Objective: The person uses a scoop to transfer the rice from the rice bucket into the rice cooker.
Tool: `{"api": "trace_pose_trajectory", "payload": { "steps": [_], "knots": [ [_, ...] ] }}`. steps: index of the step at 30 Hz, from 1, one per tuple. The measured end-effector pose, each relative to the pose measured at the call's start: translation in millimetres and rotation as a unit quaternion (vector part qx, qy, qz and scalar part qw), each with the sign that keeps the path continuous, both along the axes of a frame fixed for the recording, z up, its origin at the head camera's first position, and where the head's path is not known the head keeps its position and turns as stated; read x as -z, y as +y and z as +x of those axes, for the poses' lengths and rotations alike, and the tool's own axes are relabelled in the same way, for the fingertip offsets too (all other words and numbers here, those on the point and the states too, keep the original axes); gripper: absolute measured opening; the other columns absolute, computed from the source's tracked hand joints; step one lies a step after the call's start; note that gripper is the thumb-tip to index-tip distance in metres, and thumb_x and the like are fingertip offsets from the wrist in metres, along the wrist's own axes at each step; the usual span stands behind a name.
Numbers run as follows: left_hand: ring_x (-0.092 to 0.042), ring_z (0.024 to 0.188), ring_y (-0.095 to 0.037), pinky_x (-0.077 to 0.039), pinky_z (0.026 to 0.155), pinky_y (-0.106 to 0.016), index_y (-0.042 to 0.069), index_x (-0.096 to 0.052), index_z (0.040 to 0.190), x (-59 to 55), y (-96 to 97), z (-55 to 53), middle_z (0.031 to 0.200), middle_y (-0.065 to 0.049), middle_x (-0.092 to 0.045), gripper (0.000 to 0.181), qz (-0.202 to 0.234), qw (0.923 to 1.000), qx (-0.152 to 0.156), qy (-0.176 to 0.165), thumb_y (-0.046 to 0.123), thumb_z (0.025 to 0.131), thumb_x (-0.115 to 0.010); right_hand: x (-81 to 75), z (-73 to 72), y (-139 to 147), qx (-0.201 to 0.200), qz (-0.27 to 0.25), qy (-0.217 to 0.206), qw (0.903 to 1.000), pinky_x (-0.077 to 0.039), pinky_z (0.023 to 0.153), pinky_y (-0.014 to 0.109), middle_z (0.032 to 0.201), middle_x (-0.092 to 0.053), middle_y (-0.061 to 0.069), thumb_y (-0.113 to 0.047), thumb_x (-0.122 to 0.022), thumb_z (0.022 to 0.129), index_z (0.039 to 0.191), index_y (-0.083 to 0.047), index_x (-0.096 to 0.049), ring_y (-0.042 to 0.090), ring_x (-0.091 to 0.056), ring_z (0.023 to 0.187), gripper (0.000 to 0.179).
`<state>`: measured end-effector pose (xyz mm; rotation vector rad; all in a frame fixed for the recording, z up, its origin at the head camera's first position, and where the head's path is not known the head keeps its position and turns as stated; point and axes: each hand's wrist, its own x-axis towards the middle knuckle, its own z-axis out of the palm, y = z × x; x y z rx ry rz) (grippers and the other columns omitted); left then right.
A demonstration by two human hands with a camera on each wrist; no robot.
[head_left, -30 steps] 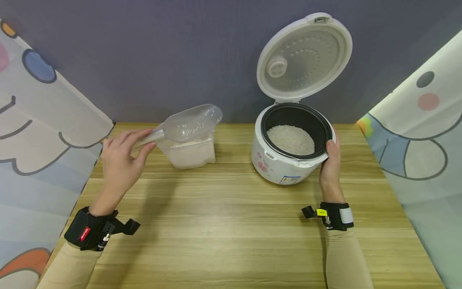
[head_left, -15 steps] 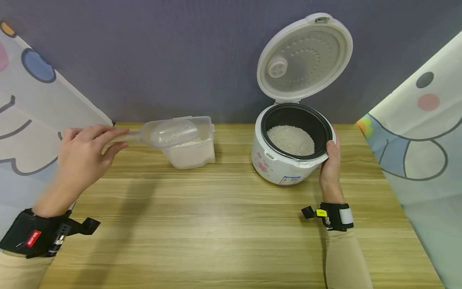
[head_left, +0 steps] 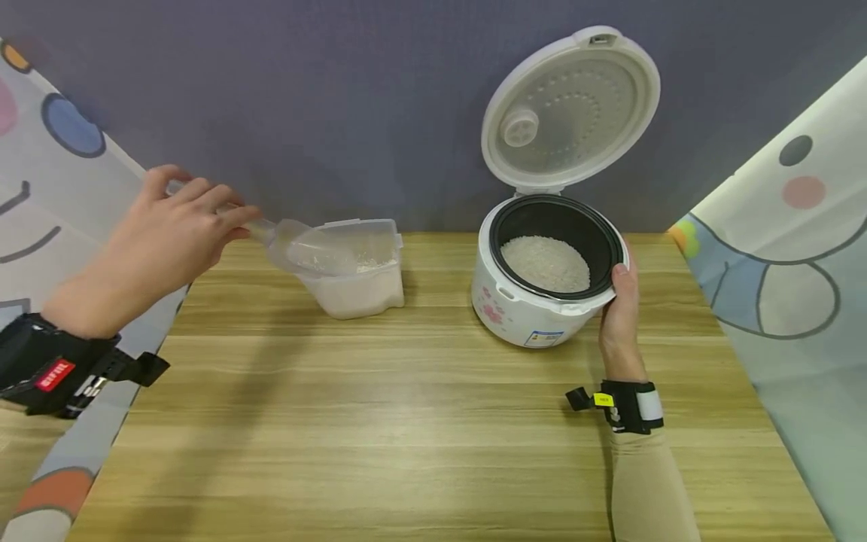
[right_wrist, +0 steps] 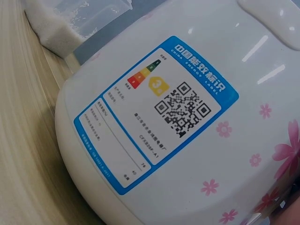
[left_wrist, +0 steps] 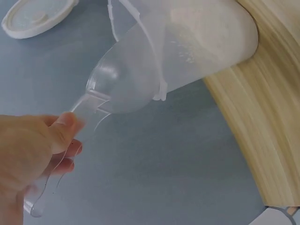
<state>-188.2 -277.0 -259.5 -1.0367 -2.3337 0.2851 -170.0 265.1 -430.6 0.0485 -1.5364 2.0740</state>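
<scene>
My left hand (head_left: 186, 229) grips the handle of a clear plastic scoop (left_wrist: 124, 77), with the thumb pressed on its top in the left wrist view. The scoop slopes down into a translucent container (head_left: 359, 297) of white rice, its bowl inside the mouth. On the right, a white rice cooker (head_left: 504, 312) with pink flowers stands with its lid up. White rice (head_left: 545, 263) lies in its black inner pot (head_left: 542, 211). My right hand (head_left: 622, 316) holds the cooker's right side, thumb at the rim; its other fingers are mostly hidden behind the body.
The raised lid (head_left: 576, 98) leans back near the grey backdrop (head_left: 305, 113) behind the wooden table (head_left: 420, 421). Printed cartoon cloths (head_left: 799, 286) flank both sides. A blue-edged energy label (right_wrist: 157, 117) is on the cooker's front.
My left hand moved left, then rose, swinging the scoop from above the container to a downward tilt inside it. My right hand and the cooker stayed put.
</scene>
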Motion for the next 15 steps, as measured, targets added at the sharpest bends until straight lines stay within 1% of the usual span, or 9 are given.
{"api": "trace_pose_trajectory", "payload": {
  "steps": [5, 6, 8, 10, 12, 15],
  "knots": [
    [-0.061, 0.099, -0.04, -0.033, 0.105, -0.062, 0.005, -0.075, 0.116, 1.8, 12.4, -15.4, 0.107, -0.019, -0.069, 0.033, -0.048, 0.9984, 0.008, -0.028, 0.004, 0.084, -0.08, 1.1, -2.4, -1, 0.001, -0.007, 0.012, 0.9999, -0.027, 0.119, 0.023, 0.159, -0.044, 0.008, -0.031, -0.052, 0.102, 0.158, -0.005, -0.039, 0.02, -0.037, 0.148, 0.063],
    [-0.06, 0.1, -0.04, -0.033, 0.105, -0.061, 0.005, -0.075, 0.116, 3.0, 15.5, -18.8, 0.107, -0.019, -0.068, 0.034, -0.062, 0.9977, 0.01, -0.025, 0.002, 0.082, -0.08, 1.3, -2.5, -1, 0.004, -0.006, 0.014, 0.9999, -0.027, 0.118, 0.023, 0.158, -0.045, 0.009, -0.031, -0.053, 0.102, 0.157, -0.005, -0.04, 0.021, -0.037, 0.147, 0.063],
    [-0.059, 0.101, -0.038, -0.034, 0.106, -0.058, 0.008, -0.076, 0.114, 5.9, 22.8, -24.2, 0.108, -0.018, -0.068, 0.034, -0.1, 0.9948, 0.006, -0.019, -0.001, 0.081, -0.081, 2.0, -2.7, -1, 0.006, -0.006, 0.017, 0.9998, -0.028, 0.118, 0.023, 0.158, -0.046, 0.009, -0.032, -0.054, 0.101, 0.157, -0.006, -0.041, 0.021, -0.038, 0.147, 0.063],
    [-0.059, 0.103, -0.037, -0.034, 0.107, -0.056, 0.01, -0.076, 0.113, 9.4, 30.9, -28.1, 0.111, -0.017, -0.067, 0.036, -0.144, 0.9895, -0.002, -0.01, -0.004, 0.081, -0.08, 2.6, -2.2, -1, 0.006, -0.005, 0.017, 0.9998, -0.028, 0.118, 0.023, 0.158, -0.046, 0.009, -0.033, -0.054, 0.101, 0.157, -0.006, -0.041, 0.021, -0.038, 0.147, 0.063],
    [-0.058, 0.103, -0.035, -0.035, 0.105, -0.053, 0.011, -0.075, 0.112, 12.6, 38.9, -30.4, 0.111, -0.016, -0.068, 0.037, -0.187, 0.9822, -0.006, 0.004, -0.008, 0.081, -0.079, 3.2, -1.8, 0, 0.004, -0.005, 0.016, 0.9999, -0.028, 0.118, 0.023, 0.158, -0.046, 0.008, -0.033, -0.054, 0.101, 0.157, -0.005, -0.04, 0.021, -0.037, 0.147, 0.064],
    [-0.059, 0.102, -0.034, -0.036, 0.104, -0.049, 0.01, -0.075, 0.11, 16.3, 49.3, -32.1, 0.111, -0.015, -0.069, 0.034, -0.227, 0.9737, -0.011, 0.02, -0.008, 0.081, -0.079, 3.2, -1.6, 0, 0.002, -0.004, 0.012, 0.9999, -0.027, 0.118, 0.023, 0.159, -0.045, 0.008, -0.033, -0.053, 0.101, 0.158, -0.005, -0.039, 0.02, -0.036, 0.148, 0.065]
  ]
}}
